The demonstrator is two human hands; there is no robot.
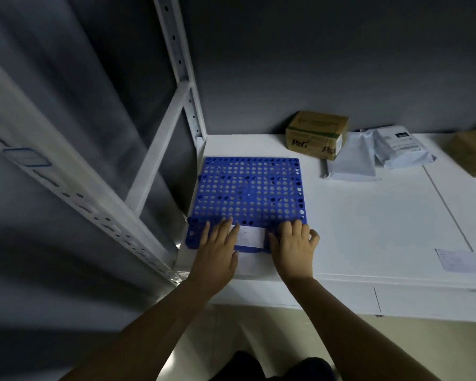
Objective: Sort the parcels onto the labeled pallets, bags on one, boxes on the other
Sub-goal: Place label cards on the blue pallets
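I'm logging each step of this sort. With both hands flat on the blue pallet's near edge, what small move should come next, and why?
Probably lift the right hand off the blue pallet and reach for the P&G box. The pallet carries only its white label, pressed between both hands, left hand included, while the box and two grey bags lie unsorted behind.

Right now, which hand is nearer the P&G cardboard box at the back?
Right. The right hand rests on the blue pallet's near right corner, below and slightly left of the P&G box. The left hand sits farther left along the same near edge.
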